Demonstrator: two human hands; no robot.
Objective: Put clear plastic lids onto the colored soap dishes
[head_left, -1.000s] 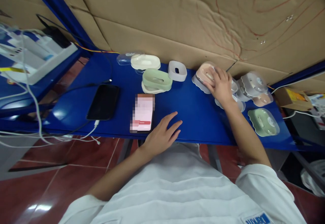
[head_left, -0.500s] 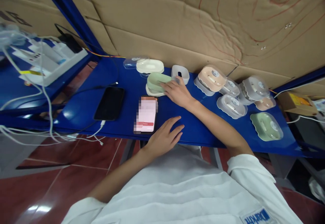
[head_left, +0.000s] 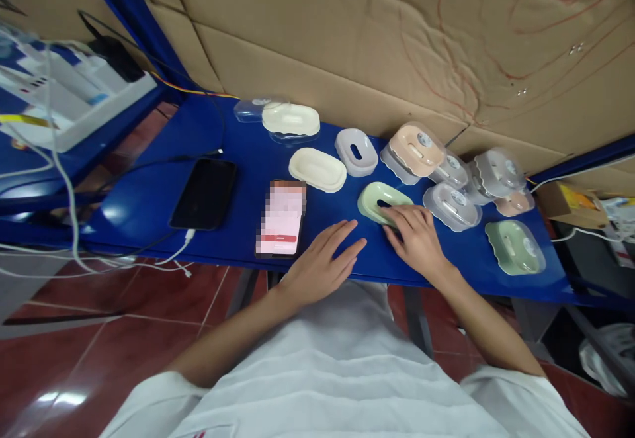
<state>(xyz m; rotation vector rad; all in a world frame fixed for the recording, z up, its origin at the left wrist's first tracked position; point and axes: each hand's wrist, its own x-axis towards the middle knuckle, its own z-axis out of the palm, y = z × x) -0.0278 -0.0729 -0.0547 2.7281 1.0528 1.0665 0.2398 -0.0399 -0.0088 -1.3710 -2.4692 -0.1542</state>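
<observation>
A pale green soap dish (head_left: 373, 200) with a dark slot sits on the blue table. My right hand (head_left: 414, 236) is closed on its near right edge, its fingertips over the rim near the slot. My left hand (head_left: 320, 262) hovers by the table's front edge, fingers spread and holding nothing, beside a lit phone (head_left: 281, 216). Behind that phone lies a cream soap dish (head_left: 317, 169). A light grey slotted dish (head_left: 358, 160) rests to its right. Farther back is another cream dish (head_left: 292, 119) with clear plastic lids around it.
Several lidded soap boxes stand on the right, among them a peach one (head_left: 419, 150), a grey one (head_left: 451, 206) and a green one (head_left: 516, 246). A black phone (head_left: 203, 193) with a white cable lies left. A cardboard sheet (head_left: 322, 47) walls the back.
My right hand has moved right and nearer with the green dish, uncovering the cream dish that was under it. My left hand has barely moved. The view has shifted slightly.
</observation>
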